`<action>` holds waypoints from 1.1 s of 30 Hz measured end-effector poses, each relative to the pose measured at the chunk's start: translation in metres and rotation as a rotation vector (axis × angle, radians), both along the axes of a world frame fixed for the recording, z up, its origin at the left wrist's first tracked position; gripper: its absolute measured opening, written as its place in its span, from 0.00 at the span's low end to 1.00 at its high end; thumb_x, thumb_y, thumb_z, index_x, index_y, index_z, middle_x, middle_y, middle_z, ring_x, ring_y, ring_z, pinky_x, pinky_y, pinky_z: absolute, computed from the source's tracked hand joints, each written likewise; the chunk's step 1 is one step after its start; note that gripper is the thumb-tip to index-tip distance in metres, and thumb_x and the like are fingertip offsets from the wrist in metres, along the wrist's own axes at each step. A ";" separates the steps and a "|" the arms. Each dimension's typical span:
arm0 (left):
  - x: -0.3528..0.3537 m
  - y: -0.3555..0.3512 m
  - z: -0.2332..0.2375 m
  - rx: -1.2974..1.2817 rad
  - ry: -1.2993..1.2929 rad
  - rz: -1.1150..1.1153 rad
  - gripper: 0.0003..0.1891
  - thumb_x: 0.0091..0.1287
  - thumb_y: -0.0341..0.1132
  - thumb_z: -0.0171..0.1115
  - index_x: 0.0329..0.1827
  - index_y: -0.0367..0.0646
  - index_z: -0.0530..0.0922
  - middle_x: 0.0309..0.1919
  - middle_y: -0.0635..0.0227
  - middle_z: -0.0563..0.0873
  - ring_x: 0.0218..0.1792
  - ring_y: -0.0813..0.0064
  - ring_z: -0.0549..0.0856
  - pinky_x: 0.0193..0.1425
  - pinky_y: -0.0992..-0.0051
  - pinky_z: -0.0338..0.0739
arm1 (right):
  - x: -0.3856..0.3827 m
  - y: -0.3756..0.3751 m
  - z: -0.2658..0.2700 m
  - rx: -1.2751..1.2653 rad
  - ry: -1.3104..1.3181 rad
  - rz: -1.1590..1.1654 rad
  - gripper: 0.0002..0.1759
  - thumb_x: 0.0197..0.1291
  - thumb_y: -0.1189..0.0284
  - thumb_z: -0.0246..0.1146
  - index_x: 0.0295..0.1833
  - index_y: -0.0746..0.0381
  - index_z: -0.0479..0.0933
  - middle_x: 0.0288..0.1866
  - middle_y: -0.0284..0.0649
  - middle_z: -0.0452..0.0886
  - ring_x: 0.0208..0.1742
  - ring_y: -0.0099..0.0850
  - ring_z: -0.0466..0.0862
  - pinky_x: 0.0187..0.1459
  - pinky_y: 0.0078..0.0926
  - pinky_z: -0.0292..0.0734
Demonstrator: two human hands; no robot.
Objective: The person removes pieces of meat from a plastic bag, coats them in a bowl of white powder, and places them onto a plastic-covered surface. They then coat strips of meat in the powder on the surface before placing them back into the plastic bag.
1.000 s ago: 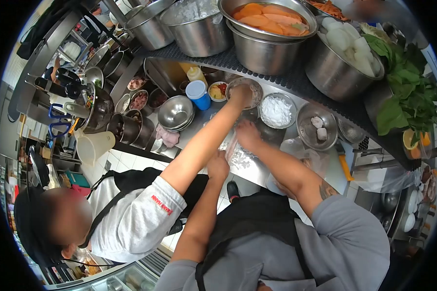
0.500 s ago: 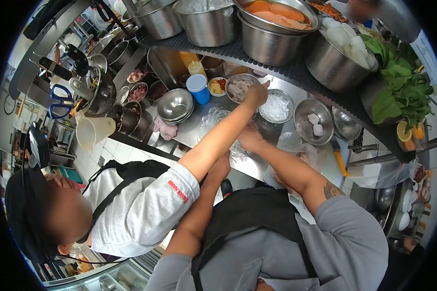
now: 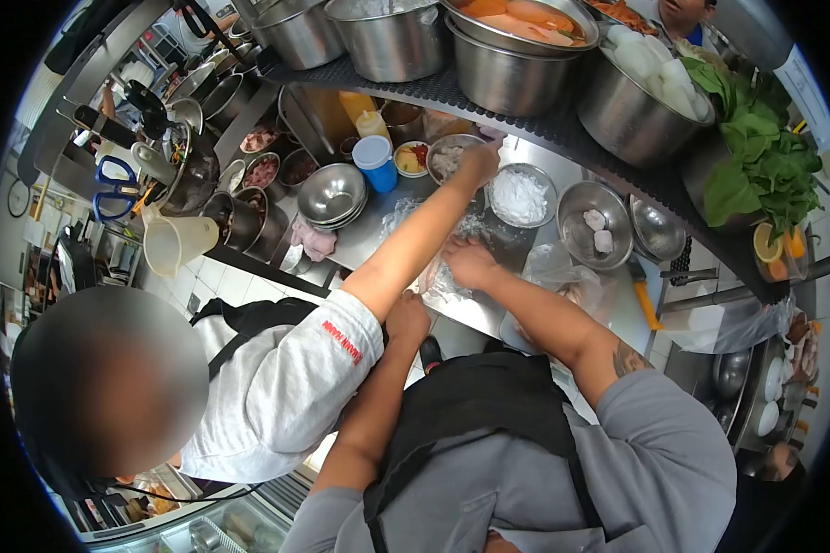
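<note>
My right hand (image 3: 471,265) lies palm down with fingers stretched over a pale item on the floury steel worktop (image 3: 514,245); clear plastic film (image 3: 401,219) is beside it. Near the worktop's front edge my left hand (image 3: 409,316) is closed; its fingertips are partly hidden, and what they pinch cannot be made out. A co-worker's arm (image 3: 410,240) crosses above, its hand (image 3: 480,161) at a steel bowl of pale pieces (image 3: 446,158). To the right are a bowl of white powder (image 3: 522,196) and a bowl holding two whitish lumps (image 3: 576,241).
Stacked bowls (image 3: 333,195), a blue container (image 3: 376,164) and a pink cloth (image 3: 314,241) stand left. A yellow-handled knife (image 3: 646,302) lies right, near a plastic bag (image 3: 570,278). Large pots (image 3: 512,83) and leafy greens (image 3: 770,166) occupy the overhead shelf.
My right hand has shifted slightly left, its fingers now more visible. My left hand has lowered a little. The co-worker's head has moved right, and another person's face shows at top right.
</note>
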State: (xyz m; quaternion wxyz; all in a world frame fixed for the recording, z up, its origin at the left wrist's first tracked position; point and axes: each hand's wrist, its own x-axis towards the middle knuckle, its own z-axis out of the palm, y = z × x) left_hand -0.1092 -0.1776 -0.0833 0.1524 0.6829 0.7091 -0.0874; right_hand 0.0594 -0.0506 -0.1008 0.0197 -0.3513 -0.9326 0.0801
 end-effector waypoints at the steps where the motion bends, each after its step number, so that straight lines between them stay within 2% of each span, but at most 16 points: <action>1: -0.003 -0.001 -0.007 0.005 0.023 0.061 0.21 0.63 0.29 0.54 0.61 0.41 0.79 0.62 0.62 0.81 0.61 0.54 0.76 0.69 0.54 0.66 | -0.002 0.000 0.002 -0.032 -0.078 -0.022 0.22 0.56 0.71 0.59 0.57 0.63 0.80 0.66 0.46 0.77 0.72 0.43 0.71 0.72 0.49 0.62; 3: -0.007 -0.006 -0.023 0.114 -0.002 0.102 0.24 0.63 0.29 0.55 0.64 0.42 0.78 0.64 0.62 0.80 0.62 0.55 0.76 0.69 0.54 0.66 | -0.010 -0.011 0.036 -0.103 -0.237 -0.063 0.21 0.56 0.71 0.60 0.56 0.63 0.80 0.66 0.47 0.77 0.70 0.43 0.73 0.71 0.48 0.63; 6: -0.012 -0.008 -0.032 0.315 -0.061 -0.021 0.26 0.62 0.30 0.55 0.67 0.42 0.76 0.67 0.62 0.77 0.65 0.55 0.74 0.70 0.53 0.65 | -0.018 -0.020 0.016 -0.095 0.009 0.049 0.23 0.56 0.71 0.60 0.58 0.64 0.80 0.67 0.47 0.76 0.71 0.43 0.72 0.71 0.49 0.62; 8: -0.011 -0.009 -0.030 0.274 0.001 -0.186 0.28 0.62 0.30 0.55 0.69 0.42 0.74 0.69 0.62 0.76 0.67 0.54 0.72 0.71 0.52 0.64 | -0.021 -0.021 0.018 -0.183 -0.090 0.005 0.24 0.56 0.71 0.59 0.59 0.64 0.79 0.67 0.47 0.76 0.72 0.43 0.71 0.71 0.48 0.62; 9: -0.010 -0.008 -0.030 0.280 0.019 -0.162 0.27 0.62 0.30 0.55 0.69 0.42 0.75 0.69 0.62 0.76 0.68 0.53 0.71 0.71 0.52 0.64 | -0.021 -0.020 0.021 -0.226 -0.139 -0.020 0.24 0.57 0.71 0.59 0.60 0.64 0.79 0.68 0.47 0.76 0.72 0.43 0.71 0.71 0.48 0.62; 12: -0.001 -0.010 -0.030 0.260 0.047 -0.090 0.26 0.63 0.30 0.55 0.68 0.42 0.75 0.70 0.61 0.75 0.70 0.52 0.70 0.72 0.50 0.62 | -0.014 -0.017 0.004 -0.023 -0.036 -0.159 0.23 0.57 0.71 0.59 0.59 0.65 0.79 0.65 0.47 0.77 0.70 0.43 0.72 0.71 0.45 0.63; 15: 0.008 -0.011 -0.021 0.221 0.072 -0.033 0.24 0.63 0.32 0.57 0.64 0.40 0.77 0.69 0.57 0.75 0.69 0.50 0.71 0.72 0.49 0.63 | -0.005 -0.017 0.009 0.091 0.013 -0.186 0.22 0.56 0.72 0.59 0.58 0.65 0.79 0.62 0.46 0.78 0.68 0.43 0.74 0.69 0.44 0.66; 18: 0.027 -0.012 -0.004 0.277 -0.048 0.007 0.22 0.63 0.32 0.57 0.62 0.40 0.79 0.66 0.57 0.78 0.67 0.51 0.72 0.72 0.51 0.63 | 0.015 -0.028 0.066 -0.086 0.185 -0.201 0.20 0.57 0.73 0.59 0.56 0.65 0.79 0.57 0.48 0.80 0.63 0.47 0.77 0.64 0.45 0.72; 20: 0.042 -0.013 0.011 0.294 -0.207 -0.001 0.22 0.64 0.35 0.60 0.61 0.39 0.80 0.62 0.54 0.80 0.62 0.51 0.76 0.66 0.53 0.69 | 0.046 -0.041 0.091 -0.145 0.460 -0.220 0.18 0.57 0.73 0.59 0.54 0.65 0.78 0.52 0.53 0.81 0.56 0.52 0.80 0.57 0.48 0.76; 22: 0.058 -0.011 0.032 0.283 -0.394 0.007 0.21 0.62 0.35 0.63 0.59 0.38 0.81 0.56 0.51 0.84 0.57 0.51 0.81 0.62 0.55 0.74 | 0.092 -0.061 0.128 -0.161 0.577 -0.210 0.14 0.58 0.74 0.59 0.50 0.66 0.78 0.45 0.56 0.82 0.48 0.56 0.81 0.53 0.49 0.78; 24: 0.075 -0.010 0.028 0.511 -0.685 -0.066 0.18 0.63 0.33 0.64 0.56 0.38 0.82 0.50 0.51 0.87 0.48 0.51 0.85 0.57 0.57 0.78 | 0.137 -0.077 0.161 -0.294 0.603 -0.278 0.12 0.58 0.75 0.58 0.46 0.66 0.81 0.42 0.55 0.84 0.45 0.57 0.83 0.50 0.50 0.79; 26: 0.107 -0.010 0.077 0.218 -0.905 0.047 0.17 0.64 0.30 0.63 0.57 0.40 0.82 0.46 0.54 0.88 0.39 0.54 0.88 0.49 0.59 0.81 | 0.174 -0.078 0.145 -0.352 0.360 -0.423 0.12 0.57 0.77 0.59 0.44 0.66 0.84 0.43 0.56 0.86 0.46 0.57 0.85 0.50 0.48 0.80; 28: 0.138 -0.008 0.101 0.116 -0.946 -0.073 0.17 0.65 0.30 0.62 0.58 0.43 0.82 0.44 0.54 0.89 0.38 0.53 0.89 0.45 0.60 0.82 | 0.195 -0.081 0.127 -0.358 0.087 -0.373 0.12 0.55 0.77 0.60 0.43 0.66 0.85 0.44 0.56 0.86 0.47 0.55 0.86 0.51 0.47 0.80; 29: 0.151 -0.005 0.097 0.131 -0.955 -0.201 0.17 0.67 0.32 0.59 0.58 0.44 0.82 0.45 0.52 0.89 0.44 0.52 0.89 0.51 0.59 0.82 | 0.204 -0.082 0.117 -0.362 -0.052 -0.349 0.13 0.54 0.77 0.60 0.43 0.65 0.86 0.44 0.56 0.86 0.48 0.54 0.86 0.51 0.47 0.80; 32: 0.184 0.001 0.082 0.055 -0.637 -0.381 0.18 0.68 0.34 0.56 0.59 0.44 0.82 0.49 0.50 0.88 0.48 0.51 0.87 0.55 0.57 0.80 | 0.205 -0.086 0.110 -0.305 -0.313 -0.281 0.12 0.53 0.76 0.62 0.42 0.64 0.87 0.43 0.52 0.88 0.48 0.50 0.88 0.50 0.45 0.82; 33: 0.190 -0.001 0.078 0.059 -0.572 -0.395 0.16 0.69 0.35 0.52 0.54 0.41 0.84 0.47 0.48 0.88 0.47 0.48 0.87 0.54 0.56 0.81 | 0.206 -0.089 0.107 -0.294 -0.323 -0.289 0.12 0.52 0.73 0.64 0.40 0.63 0.88 0.43 0.52 0.88 0.48 0.49 0.88 0.49 0.44 0.82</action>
